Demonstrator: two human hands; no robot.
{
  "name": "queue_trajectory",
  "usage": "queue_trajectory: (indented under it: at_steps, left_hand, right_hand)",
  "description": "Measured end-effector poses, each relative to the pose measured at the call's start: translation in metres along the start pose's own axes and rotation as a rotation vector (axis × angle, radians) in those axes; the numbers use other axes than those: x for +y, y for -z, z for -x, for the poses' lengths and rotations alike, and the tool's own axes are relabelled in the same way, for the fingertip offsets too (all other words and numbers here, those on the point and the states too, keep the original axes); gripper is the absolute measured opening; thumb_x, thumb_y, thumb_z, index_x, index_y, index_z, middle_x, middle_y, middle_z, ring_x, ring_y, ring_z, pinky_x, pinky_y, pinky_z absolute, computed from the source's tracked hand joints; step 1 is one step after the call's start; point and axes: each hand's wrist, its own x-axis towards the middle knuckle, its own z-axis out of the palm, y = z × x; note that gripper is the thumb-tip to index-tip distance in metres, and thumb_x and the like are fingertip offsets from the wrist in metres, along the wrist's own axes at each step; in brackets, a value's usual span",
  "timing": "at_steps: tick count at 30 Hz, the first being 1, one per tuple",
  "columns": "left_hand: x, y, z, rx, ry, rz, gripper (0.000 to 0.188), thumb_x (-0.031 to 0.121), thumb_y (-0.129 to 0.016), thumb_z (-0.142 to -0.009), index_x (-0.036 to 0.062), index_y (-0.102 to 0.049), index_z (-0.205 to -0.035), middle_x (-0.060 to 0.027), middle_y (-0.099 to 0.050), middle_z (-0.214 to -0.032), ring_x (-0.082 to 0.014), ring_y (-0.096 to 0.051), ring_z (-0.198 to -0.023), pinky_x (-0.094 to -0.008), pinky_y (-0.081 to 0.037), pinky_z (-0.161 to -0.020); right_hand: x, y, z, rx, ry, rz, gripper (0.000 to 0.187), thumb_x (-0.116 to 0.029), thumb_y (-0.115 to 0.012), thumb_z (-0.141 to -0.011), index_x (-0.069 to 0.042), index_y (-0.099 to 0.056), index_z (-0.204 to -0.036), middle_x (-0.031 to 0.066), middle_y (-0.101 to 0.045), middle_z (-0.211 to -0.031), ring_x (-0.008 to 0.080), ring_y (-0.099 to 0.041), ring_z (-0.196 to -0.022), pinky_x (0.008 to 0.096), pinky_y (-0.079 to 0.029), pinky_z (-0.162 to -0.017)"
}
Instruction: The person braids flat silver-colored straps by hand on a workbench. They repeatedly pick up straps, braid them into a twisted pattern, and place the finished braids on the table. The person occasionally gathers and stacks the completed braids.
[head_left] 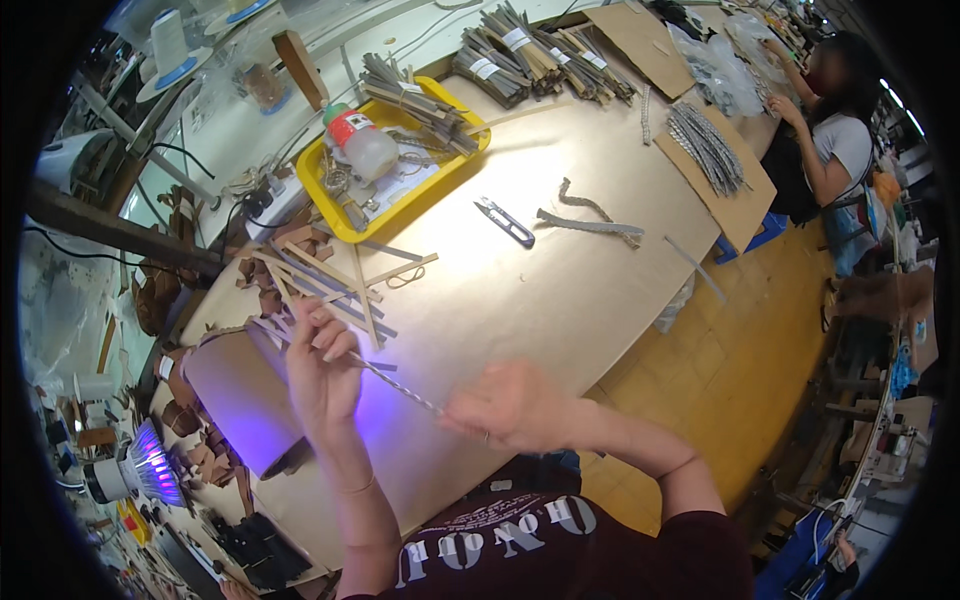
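The right hand, blurred, looks curled tight on the nearer end of a twisted cord, by the bench's front edge; the cord slants away leftward, taut between both hands; the left hand pinches its farther end, fingers bent; strips lie beyond.

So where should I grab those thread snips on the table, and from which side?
Probably by the dark handle end of the thread snips, coming from the near right with your right hand, once free of the cord: they lie flat, handle end toward you, narrow tips pointing away to the left.
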Motion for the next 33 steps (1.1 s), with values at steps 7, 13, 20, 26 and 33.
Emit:
queue_trajectory:
  at_steps: [7,13,20,26,33]
  left_hand:
    - [-0.014,0.039,-0.016,-0.002,0.204,0.098,0.023,0.026,-0.048,-0.105,0.0039,-0.052,-0.102,0.0052,-0.044,-0.066,-0.0043,-0.029,-0.050,-0.0214,-0.020,-0.046]
    - [-0.040,0.027,-0.015,0.152,-0.015,-0.173,0.036,0.029,-0.045,-0.105,-0.0005,-0.051,-0.126,-0.0042,-0.065,-0.097,-0.0127,-0.062,-0.079,-0.0294,-0.052,-0.074]
    - [-0.023,0.043,0.002,-0.027,0.240,0.129,0.026,0.023,-0.050,-0.104,0.0048,-0.055,-0.122,-0.0070,-0.066,-0.107,-0.0166,-0.065,-0.089,-0.0383,-0.055,-0.087]
    - [0.004,0.068,-0.013,0.198,0.236,-0.078,0.017,0.014,-0.056,-0.100,0.0095,-0.054,-0.116,-0.0005,-0.062,-0.100,-0.0120,-0.060,-0.073,-0.0294,-0.053,-0.072]
    - [-0.028,0.079,-0.013,-0.292,0.077,-0.201,0.034,0.023,-0.049,-0.104,-0.0023,-0.053,-0.126,-0.0105,-0.065,-0.114,-0.0154,-0.065,-0.089,-0.0317,-0.054,-0.080]
  right_hand:
    - [0.005,-0.016,0.033,-0.062,-0.075,-0.249,0.021,-0.016,-0.064,-0.093,-0.011,-0.056,-0.074,0.0039,-0.049,-0.060,0.0227,-0.049,-0.053,0.0340,-0.038,-0.054]
    - [0.051,0.013,0.024,-0.194,-0.489,-0.307,0.023,-0.017,-0.058,-0.095,-0.006,-0.057,-0.074,0.0092,-0.048,-0.059,0.0278,-0.049,-0.053,0.0356,-0.040,-0.052]
    - [0.014,0.000,0.024,-0.113,-0.075,0.129,0.023,-0.009,-0.062,-0.088,-0.007,-0.051,-0.068,0.0052,-0.049,-0.058,0.0241,-0.049,-0.051,0.0339,-0.040,-0.052]
    - [0.006,-0.010,0.029,0.026,0.039,-0.113,0.022,-0.005,-0.065,-0.084,-0.009,-0.050,-0.068,0.0033,-0.048,-0.058,0.0215,-0.049,-0.051,0.0343,-0.040,-0.054]
    - [0.018,-0.002,0.038,-0.330,-0.222,-0.219,0.021,-0.016,-0.062,-0.087,-0.009,-0.053,-0.070,0.0078,-0.052,-0.060,0.0260,-0.054,-0.055,0.0370,-0.043,-0.055]
